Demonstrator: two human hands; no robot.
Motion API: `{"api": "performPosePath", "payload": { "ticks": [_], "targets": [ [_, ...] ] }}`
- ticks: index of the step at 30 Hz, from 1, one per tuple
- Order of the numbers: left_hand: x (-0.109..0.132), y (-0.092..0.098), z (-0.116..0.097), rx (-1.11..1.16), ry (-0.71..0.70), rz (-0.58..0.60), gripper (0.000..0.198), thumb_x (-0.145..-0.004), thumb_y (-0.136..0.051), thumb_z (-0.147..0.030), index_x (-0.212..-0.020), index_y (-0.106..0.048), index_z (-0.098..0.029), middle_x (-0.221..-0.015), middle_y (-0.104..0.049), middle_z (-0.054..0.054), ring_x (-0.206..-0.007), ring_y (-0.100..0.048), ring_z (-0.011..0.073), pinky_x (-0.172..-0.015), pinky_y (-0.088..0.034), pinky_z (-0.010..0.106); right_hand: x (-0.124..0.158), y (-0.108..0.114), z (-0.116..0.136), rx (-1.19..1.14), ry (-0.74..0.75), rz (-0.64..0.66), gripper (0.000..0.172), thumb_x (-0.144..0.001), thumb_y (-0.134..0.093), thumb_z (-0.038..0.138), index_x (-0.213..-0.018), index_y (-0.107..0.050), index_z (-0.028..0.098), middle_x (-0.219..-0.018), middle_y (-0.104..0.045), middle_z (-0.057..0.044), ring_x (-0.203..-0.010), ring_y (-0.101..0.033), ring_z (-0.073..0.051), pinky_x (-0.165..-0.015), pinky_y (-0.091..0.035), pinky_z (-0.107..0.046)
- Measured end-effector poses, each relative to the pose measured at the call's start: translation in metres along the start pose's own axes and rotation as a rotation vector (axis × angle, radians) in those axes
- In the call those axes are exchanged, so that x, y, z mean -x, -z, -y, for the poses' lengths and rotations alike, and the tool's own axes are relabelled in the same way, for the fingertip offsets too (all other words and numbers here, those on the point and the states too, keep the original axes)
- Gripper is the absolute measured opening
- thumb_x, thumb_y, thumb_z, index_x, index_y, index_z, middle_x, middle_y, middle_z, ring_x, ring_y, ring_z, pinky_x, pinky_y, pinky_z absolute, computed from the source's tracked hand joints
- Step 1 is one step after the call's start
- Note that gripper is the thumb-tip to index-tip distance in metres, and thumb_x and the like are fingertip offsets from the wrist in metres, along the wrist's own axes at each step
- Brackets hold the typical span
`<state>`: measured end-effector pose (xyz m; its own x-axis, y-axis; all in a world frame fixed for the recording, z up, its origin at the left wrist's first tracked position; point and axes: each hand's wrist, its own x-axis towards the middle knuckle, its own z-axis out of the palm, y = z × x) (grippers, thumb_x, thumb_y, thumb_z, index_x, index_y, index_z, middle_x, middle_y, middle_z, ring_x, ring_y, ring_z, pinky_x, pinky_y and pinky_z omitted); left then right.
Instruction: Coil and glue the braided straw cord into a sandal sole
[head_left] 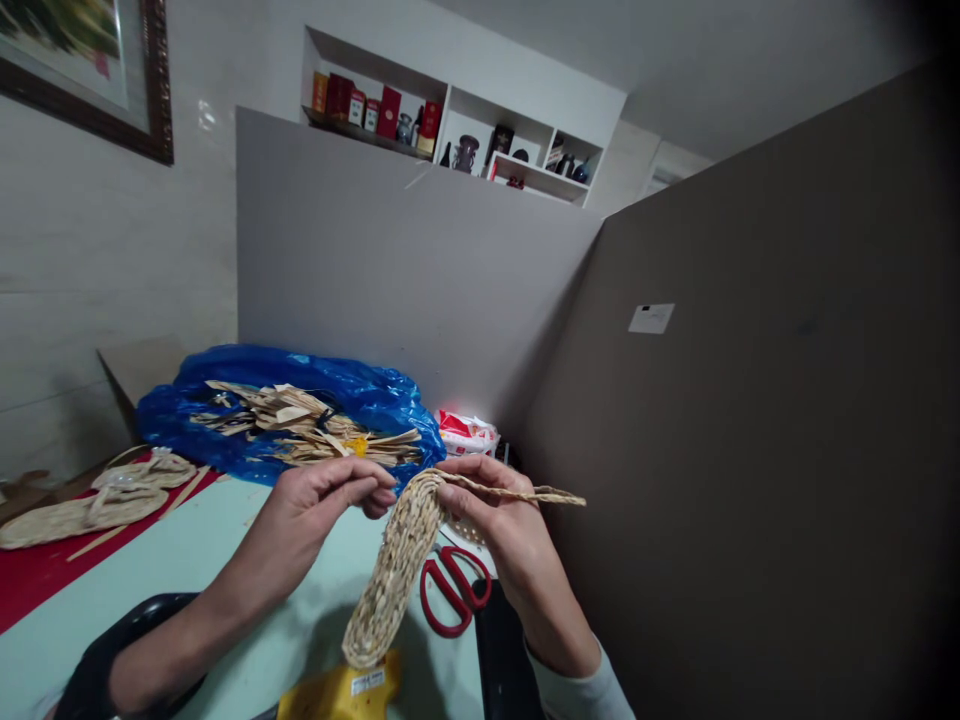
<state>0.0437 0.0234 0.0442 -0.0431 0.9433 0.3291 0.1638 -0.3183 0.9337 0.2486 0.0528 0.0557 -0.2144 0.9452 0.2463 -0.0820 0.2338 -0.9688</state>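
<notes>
Straw-woven oval pad [390, 570] is held tilted above the pale green table [225, 560], its lower end beside red scissors [450, 590]. The left hand [322, 505] pinches the pad's top rim, fingers pressed together. The right hand [495, 520] pinches the loose braid [540, 493] trailing rightward. Keeping that braid taut and flush against the rim would likely give an even edge.

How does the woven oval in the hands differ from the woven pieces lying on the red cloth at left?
The woven oval is lifted, tilted on edge between left hand and right hand; the woven pieces lie flat on the red cloth. The oval trails a loose braided tail; the pieces carry strips across their tops. Both are pale straw, elongated.
</notes>
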Motion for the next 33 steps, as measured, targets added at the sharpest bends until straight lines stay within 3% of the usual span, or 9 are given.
{"api": "performPosePath", "payload": {
  "ticks": [4,8,10,13,15,20,26,29,33],
  "targets": [
    [0.001,-0.003,0.0,-0.024,-0.008,0.116,0.033,-0.091,-0.057,-0.051,-0.088,-0.081,-0.028,-0.087,-0.08,0.003,-0.084,-0.067,0.0255,-0.079,-0.052,0.037,0.002,-0.004,0.001,0.01,0.011,0.015,0.027,-0.067,-0.091,0.035,-0.085,-0.079,0.019,-0.078,-0.076,-0.002,-0.07,-0.067,-0.016,-0.069,-0.053,-0.029],
    [0.003,-0.005,-0.003,-0.06,-0.005,0.193,0.027,-0.091,-0.062,-0.049,-0.092,-0.08,-0.03,-0.095,-0.08,0.001,-0.093,-0.067,0.0259,-0.088,-0.049,0.037,0.003,-0.006,0.003,0.005,0.013,0.031,0.025,-0.065,-0.092,0.031,-0.084,-0.08,0.021,-0.079,-0.077,-0.001,-0.072,-0.068,-0.017,-0.071,-0.054,-0.03],
    [0.003,-0.005,-0.002,-0.088,-0.009,0.203,0.024,-0.09,-0.065,-0.047,-0.084,-0.078,-0.028,-0.085,-0.076,0.001,-0.086,-0.065,0.0243,-0.081,-0.048,0.034,0.004,-0.005,0.005,0.001,0.014,0.034,0.025,-0.063,-0.093,0.031,-0.083,-0.08,0.021,-0.077,-0.076,0.0,-0.07,-0.067,-0.016,-0.069,-0.054,-0.029],
    [0.005,-0.003,0.001,-0.126,-0.04,0.201,0.036,-0.092,-0.061,-0.049,-0.066,-0.067,-0.025,-0.065,-0.059,-0.002,-0.067,-0.053,0.0198,-0.065,-0.041,0.03,0.005,-0.006,0.008,-0.009,0.017,0.041,0.024,-0.065,-0.092,0.033,-0.082,-0.079,0.021,-0.075,-0.075,0.0,-0.066,-0.065,-0.015,-0.066,-0.053,-0.028],
    [0.007,-0.002,0.003,-0.14,-0.076,0.174,0.041,-0.093,-0.06,-0.05,-0.061,-0.059,-0.025,-0.063,-0.05,-0.004,-0.063,-0.046,0.0182,-0.061,-0.036,0.03,0.006,-0.007,0.008,-0.018,0.017,0.049,0.024,-0.066,-0.092,0.035,-0.082,-0.08,0.021,-0.075,-0.075,0.0,-0.066,-0.065,-0.015,-0.065,-0.053,-0.029],
    [0.008,0.003,0.005,-0.118,-0.146,0.038,0.042,-0.095,-0.06,-0.051,-0.063,-0.052,-0.025,-0.064,-0.046,-0.004,-0.062,-0.041,0.0179,-0.06,-0.033,0.031,0.001,-0.002,0.0,-0.041,0.034,0.006,0.023,-0.07,-0.09,0.033,-0.086,-0.079,0.021,-0.084,-0.077,-0.002,-0.077,-0.069,-0.017,-0.073,-0.054,-0.029],
    [-0.009,0.023,0.005,0.025,-0.158,-0.167,0.04,-0.093,-0.064,-0.054,-0.064,-0.06,-0.027,-0.066,-0.055,-0.003,-0.068,-0.048,0.0189,-0.068,-0.04,0.031,-0.015,0.024,-0.018,-0.055,0.12,-0.102,0.014,-0.09,-0.079,0.025,-0.099,-0.073,0.016,-0.091,-0.073,0.0,-0.081,-0.068,-0.016,-0.078,-0.057,-0.032],
    [-0.016,0.031,0.002,0.125,-0.121,-0.257,0.034,-0.083,-0.075,-0.059,-0.068,-0.068,-0.03,-0.069,-0.061,-0.002,-0.07,-0.054,0.0202,-0.068,-0.046,0.032,-0.017,0.031,-0.02,-0.081,0.117,-0.1,0.015,-0.099,-0.072,0.029,-0.103,-0.069,0.015,-0.096,-0.072,-0.002,-0.083,-0.07,-0.017,-0.077,-0.06,-0.036],
    [-0.018,0.034,-0.005,0.192,-0.047,-0.281,0.032,-0.064,-0.091,-0.059,-0.072,-0.076,-0.032,-0.076,-0.072,-0.001,-0.079,-0.064,0.0242,-0.072,-0.056,0.035,-0.014,0.027,-0.015,-0.137,0.106,-0.085,0.018,-0.091,-0.079,0.027,-0.102,-0.072,0.016,-0.094,-0.074,-0.001,-0.081,-0.071,-0.016,-0.078,-0.059,-0.033]
  ]
}}
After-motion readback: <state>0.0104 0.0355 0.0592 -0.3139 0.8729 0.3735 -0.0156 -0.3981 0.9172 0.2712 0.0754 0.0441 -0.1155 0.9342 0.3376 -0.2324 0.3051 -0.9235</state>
